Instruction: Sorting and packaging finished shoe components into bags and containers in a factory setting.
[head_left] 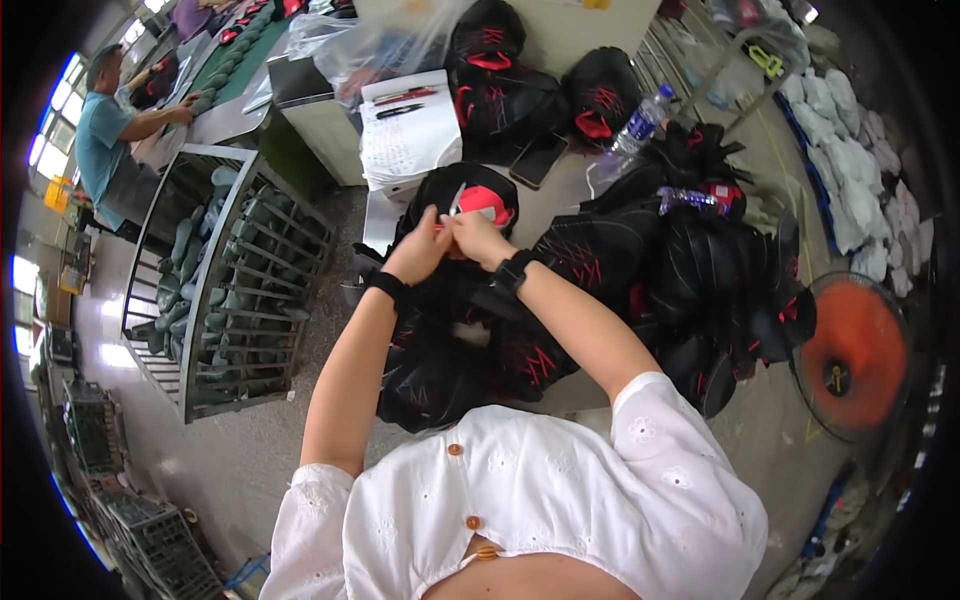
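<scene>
My left hand [420, 250] and my right hand [478, 238] meet over a black shoe upper [440, 187] with a red lining that carries a pale label. The fingers of both hands are closed in a pinch, nearly touching each other. What lies between the fingertips is too small to make out. A thin pale sliver [457, 197] sticks up beside the right fingers; its kind cannot be told. Beneath my forearms and to the right, black shoe uppers with red stitching [590, 250] lie heaped on the table.
Behind my hands are a written-on paper pad [405, 150] with pens, a dark phone [539, 160] and a plastic bottle [642, 120]. A metal rack of green shoe lasts [240, 280] stands left, an orange fan [850, 350] right. A person [110, 135] works at the far left.
</scene>
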